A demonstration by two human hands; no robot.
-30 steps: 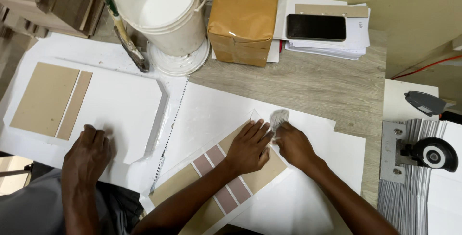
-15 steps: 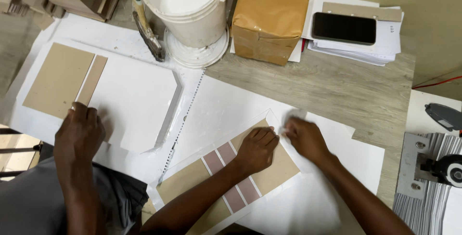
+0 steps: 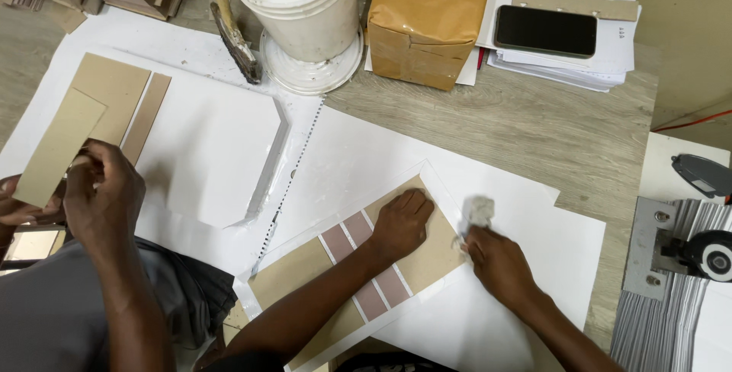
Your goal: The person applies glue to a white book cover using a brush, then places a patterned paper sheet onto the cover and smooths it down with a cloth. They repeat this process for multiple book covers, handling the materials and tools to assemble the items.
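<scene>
The left hand [image 3: 400, 223] lay flat, fingers together, pinning the cardboard panel [image 3: 427, 254] steady while the right hand [image 3: 496, 261] pinched a crumpled rag [image 3: 474, 213] against its edge.

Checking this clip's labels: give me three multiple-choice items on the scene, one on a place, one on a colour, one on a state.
1. The phone lies on: A a paper stack; B a chair; C the floor.
2. The bucket is: A red; B white; C black.
3. The right hand is: A empty; B gripping a white wad; C out of view.

A, paper shows under and around the phone; B, its wall is white; B, the fingers close on the wad.
</scene>
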